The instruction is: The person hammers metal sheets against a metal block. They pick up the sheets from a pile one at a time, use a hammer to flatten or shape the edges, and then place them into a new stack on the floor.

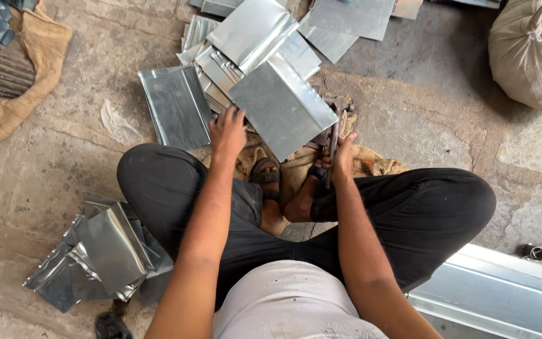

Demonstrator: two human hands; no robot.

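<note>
I sit cross-legged, knees spread wide, both feet in sandals tucked in front of me. My left arm reaches straight forward, and the left hand [228, 133] lies palm down with its fingers spread and curled over something at their tips. My right arm angles forward and inward, and the right hand [341, 156] has its grip wrapped tight around a thin dark handle.

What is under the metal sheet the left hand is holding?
Under the held metal sheet lie stacked folded sheets and burlap sacking. Whatever sits beneath its middle is covered.
</note>
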